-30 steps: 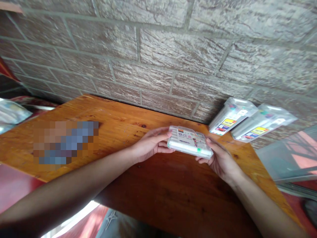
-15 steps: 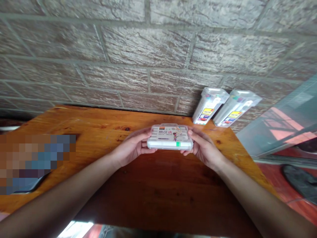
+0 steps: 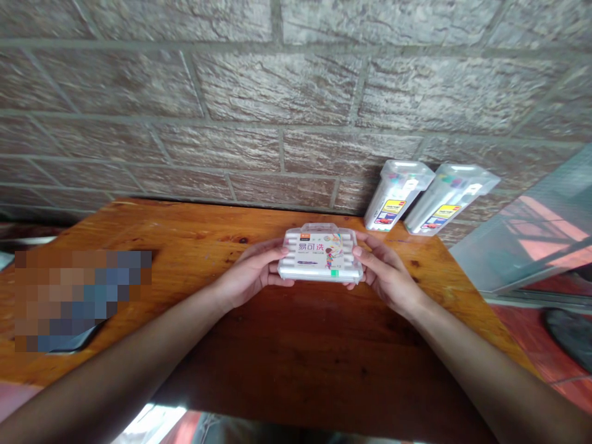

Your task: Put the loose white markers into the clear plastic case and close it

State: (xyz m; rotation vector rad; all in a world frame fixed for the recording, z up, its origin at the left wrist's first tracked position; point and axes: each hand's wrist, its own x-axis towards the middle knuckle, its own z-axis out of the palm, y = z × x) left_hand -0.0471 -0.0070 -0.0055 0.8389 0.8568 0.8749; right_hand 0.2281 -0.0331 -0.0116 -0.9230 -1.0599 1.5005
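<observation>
A clear plastic case of marker pens (image 3: 320, 254) is held in front of me between both hands, its printed label facing up toward me. White pens lie side by side inside it, and a small green mark shows near its front edge. My left hand (image 3: 252, 271) grips the left end, thumb on top and fingers beneath. On the right end, my right hand (image 3: 386, 271) has the same kind of hold, with some fingers hidden behind the case. The case lid is closed.
Two clear pen boxes (image 3: 398, 196) with yellow labels stand upright at the back right of the wooden table (image 3: 194, 228), against the brick wall (image 3: 277, 92). A pixelated dark flat object (image 3: 78, 339) lies at the left. A dark shoe (image 3: 568, 336) rests on the red floor.
The case has tilted so that more of its label faces me. Both hands keep their hold. The view has shifted slightly.
</observation>
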